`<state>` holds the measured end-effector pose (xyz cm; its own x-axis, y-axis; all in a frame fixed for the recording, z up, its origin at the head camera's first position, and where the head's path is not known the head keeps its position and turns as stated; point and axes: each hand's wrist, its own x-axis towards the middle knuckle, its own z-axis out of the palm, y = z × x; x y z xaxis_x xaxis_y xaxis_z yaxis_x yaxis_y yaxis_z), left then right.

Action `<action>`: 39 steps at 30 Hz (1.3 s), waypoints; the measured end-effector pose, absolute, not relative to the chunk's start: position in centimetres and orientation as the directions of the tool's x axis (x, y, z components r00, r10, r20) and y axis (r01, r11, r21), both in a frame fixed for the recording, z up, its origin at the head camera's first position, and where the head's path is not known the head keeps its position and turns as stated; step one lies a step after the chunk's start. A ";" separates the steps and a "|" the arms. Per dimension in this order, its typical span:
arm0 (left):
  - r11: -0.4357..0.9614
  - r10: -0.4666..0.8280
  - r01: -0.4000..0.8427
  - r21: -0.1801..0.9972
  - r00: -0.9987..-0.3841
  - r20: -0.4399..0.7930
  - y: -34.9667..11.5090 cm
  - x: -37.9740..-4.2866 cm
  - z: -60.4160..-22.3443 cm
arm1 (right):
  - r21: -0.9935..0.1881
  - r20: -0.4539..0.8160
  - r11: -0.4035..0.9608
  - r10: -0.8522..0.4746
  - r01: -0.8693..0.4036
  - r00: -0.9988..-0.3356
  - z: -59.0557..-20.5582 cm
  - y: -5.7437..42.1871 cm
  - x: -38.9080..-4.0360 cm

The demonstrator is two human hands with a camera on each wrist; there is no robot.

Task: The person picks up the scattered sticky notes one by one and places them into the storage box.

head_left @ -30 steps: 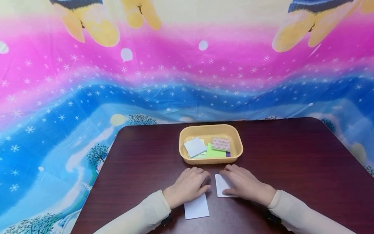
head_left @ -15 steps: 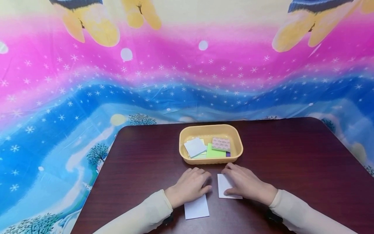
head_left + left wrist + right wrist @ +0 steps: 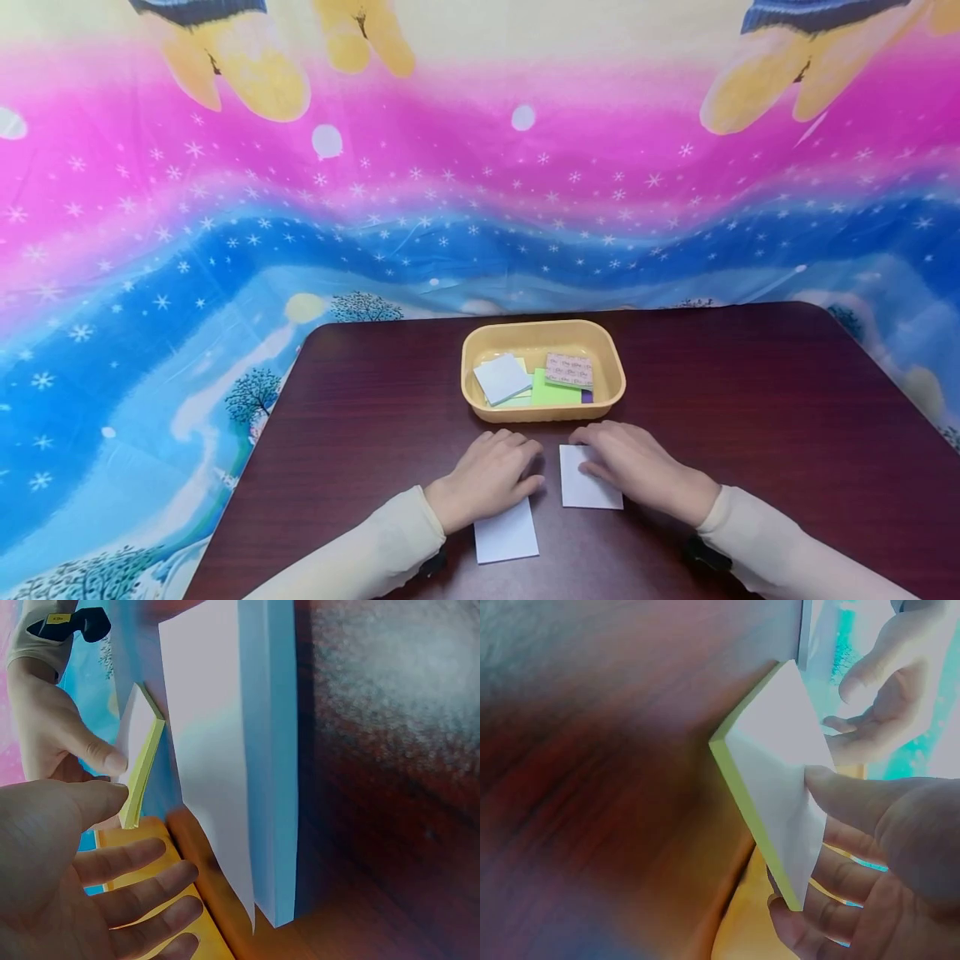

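Two sticky note pads with white faces lie on the dark wooden table. The left pad [image 3: 507, 533], with blue edges [image 3: 283, 765] in the left wrist view, is partly hidden below my left hand [image 3: 487, 477]; a corner of its top sheet lifts. That hand has loosely bent fingers and holds nothing. My right hand [image 3: 645, 468] hovers over the right side of the second pad [image 3: 585, 483]. In the right wrist view this pad shows yellow-green edges [image 3: 754, 825]. The right thumb [image 3: 840, 787] lies over its white face, and the fingers lie by its far edge.
Behind the hands stands a yellow plastic basket [image 3: 480, 333]. Inside are several pads: a white one [image 3: 502, 379], a green one [image 3: 555, 387] and a pink patterned one [image 3: 570, 369]. A printed cloth [image 3: 480, 167] hangs behind the table's back edge.
The right pad slid slightly to the right, then stayed put. My right thumb has risen from its near edge and the hand shifted right. The left hand barely moved.
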<state>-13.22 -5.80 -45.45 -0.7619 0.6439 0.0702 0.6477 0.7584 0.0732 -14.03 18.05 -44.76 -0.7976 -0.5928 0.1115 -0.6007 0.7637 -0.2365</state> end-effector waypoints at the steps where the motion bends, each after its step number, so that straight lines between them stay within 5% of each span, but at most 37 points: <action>1: 0.758 0.645 0.649 0.072 -0.761 0.070 -5.8 -13.2 -45.5 | -0.241 0.112 0.762 -0.593 -0.601 -0.797 -44.7 18.0 -14.1; 24: 0.756 0.647 0.651 0.070 -0.759 0.069 -5.5 -13.4 -45.2 | -0.403 0.021 0.733 -0.592 -0.548 -0.806 -42.4 18.3 -14.0; 39: 0.744 0.659 0.664 0.080 -0.748 0.081 -5.3 -13.7 -44.9 | -0.410 0.017 0.731 -0.593 -0.546 -0.805 -40.9 18.3 -14.1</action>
<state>-13.65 -5.27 -44.89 -0.7478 0.6589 0.0813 0.6638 0.7436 0.0802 -14.11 18.34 -40.93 -0.8053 -0.5926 0.0166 -0.5460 0.7305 -0.4102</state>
